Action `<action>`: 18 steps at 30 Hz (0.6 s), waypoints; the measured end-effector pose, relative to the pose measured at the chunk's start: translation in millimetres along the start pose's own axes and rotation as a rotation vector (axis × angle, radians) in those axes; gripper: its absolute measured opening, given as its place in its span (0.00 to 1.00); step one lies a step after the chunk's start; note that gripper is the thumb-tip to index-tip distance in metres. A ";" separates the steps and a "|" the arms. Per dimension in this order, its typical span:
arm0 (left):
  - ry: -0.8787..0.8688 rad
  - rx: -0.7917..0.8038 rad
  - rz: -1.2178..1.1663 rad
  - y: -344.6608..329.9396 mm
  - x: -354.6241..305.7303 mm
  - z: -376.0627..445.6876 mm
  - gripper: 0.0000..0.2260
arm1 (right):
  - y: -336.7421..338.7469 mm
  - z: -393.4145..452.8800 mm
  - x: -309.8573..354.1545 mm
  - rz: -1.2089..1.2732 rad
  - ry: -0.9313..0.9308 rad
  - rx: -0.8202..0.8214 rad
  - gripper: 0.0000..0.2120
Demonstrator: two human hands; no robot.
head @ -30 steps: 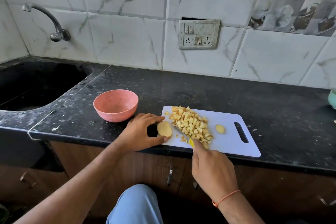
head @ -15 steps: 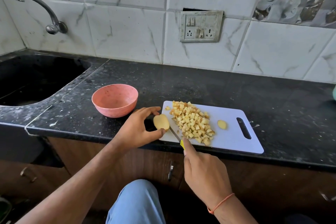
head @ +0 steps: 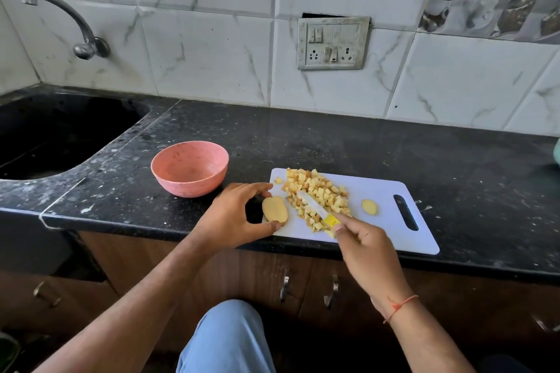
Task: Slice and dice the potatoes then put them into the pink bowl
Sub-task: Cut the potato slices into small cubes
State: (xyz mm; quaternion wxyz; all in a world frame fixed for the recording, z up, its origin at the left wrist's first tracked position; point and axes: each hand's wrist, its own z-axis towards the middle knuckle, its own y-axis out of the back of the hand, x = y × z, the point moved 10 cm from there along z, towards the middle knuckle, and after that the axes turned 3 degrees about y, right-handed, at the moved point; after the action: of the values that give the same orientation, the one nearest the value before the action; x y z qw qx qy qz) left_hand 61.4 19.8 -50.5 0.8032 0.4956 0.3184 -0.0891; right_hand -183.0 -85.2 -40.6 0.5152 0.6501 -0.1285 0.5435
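Head view: the board (head: 378, 230) lies at the counter's (head: 333, 142) front edge, its handle slot to the right. The left hand (head: 233, 215) pinches a potato half (head: 274, 209) between thumb and fingers at the board's left edge, cut face up toward the camera. The right hand (head: 363, 248) is wrapped round the yellow handle of a knife (head: 316, 209), whose pale blade lies flat across the heap of dice (head: 316, 194) on the board's left half. A lone slice (head: 369, 206) sits apart, near the slot. The bowl (head: 189, 168) stands just left of the board, and no potato shows in it.

Compared with a second ago, the blade has swung off the half, where it was touching, and over onto the dice, while the left hand keeps the half in much the same spot, lifted a little. That looks like a pause in cutting: either the dice are being pushed clear to make room, or gathered for scraping. Either way the half and the slice are uncut, so dicing seems unfinished and nothing has gone into the bowl yet.
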 end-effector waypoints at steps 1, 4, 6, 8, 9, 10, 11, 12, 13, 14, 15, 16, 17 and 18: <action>0.003 -0.001 0.003 0.4 0.2 0.1 0.39 | 3.5 2.9 -5.1 0.080 -0.059 -0.013 0.16; 0.006 0.005 -0.002 0.0 1.0 0.1 0.40 | 10.0 6.9 -10.3 0.176 -0.123 -0.040 0.15; 0.005 0.000 -0.004 0.4 1.0 0.2 0.40 | 11.8 7.7 -12.3 0.243 -0.148 -0.041 0.14; 0.005 -0.008 0.012 0.9 1.9 0.9 0.40 | 7.0 6.7 -19.9 0.425 -0.239 -0.021 0.12; 0.008 -0.008 0.031 0.6 2.9 1.6 0.40 | 6.0 6.4 -22.6 0.482 -0.275 -0.023 0.12; 0.013 -0.005 0.054 -0.5 3.8 2.4 0.39 | 7.0 6.8 -23.4 0.465 -0.277 -0.034 0.12; 0.020 0.001 0.075 -1.3 5.4 2.7 0.39 | 9.2 6.9 -20.4 0.380 -0.241 -0.049 0.13; 0.027 0.009 0.089 -2.5 6.7 3.1 0.39 | 10.7 6.0 -13.1 0.254 -0.175 -0.053 0.15; 0.034 0.016 0.096 -3.0 8.2 3.5 0.39 | 9.9 3.4 -1.6 0.131 -0.094 -0.044 0.16; 0.038 0.021 0.098 -3.2 9.0 4.0 0.39 | 6.9 0.3 9.8 0.023 -0.010 -0.030 0.17; 0.038 0.024 0.098 -3.1 9.6 4.5 0.38 | 2.6 -3.8 21.5 -0.068 0.069 -0.017 0.18; 0.036 0.025 0.096 -3.0 9.9 4.6 0.38 | -2.0 -7.7 31.0 -0.165 0.140 -0.012 0.19; 0.034 0.026 0.096 -3.2 10.5 4.9 0.37 | -7.1 -11.2 40.6 -0.267 0.205 -0.016 0.20; 0.033 0.024 0.096 -3.0 10.7 5.0 0.36 | -12.8 -13.5 49.5 -0.366 0.260 -0.024 0.21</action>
State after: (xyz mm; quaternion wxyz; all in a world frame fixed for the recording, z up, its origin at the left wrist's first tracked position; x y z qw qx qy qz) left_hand 70.5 15.9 -57.6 0.7951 0.5214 0.3063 -0.0460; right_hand -162.9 -49.2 -7.6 0.6250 0.5808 0.0528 0.5188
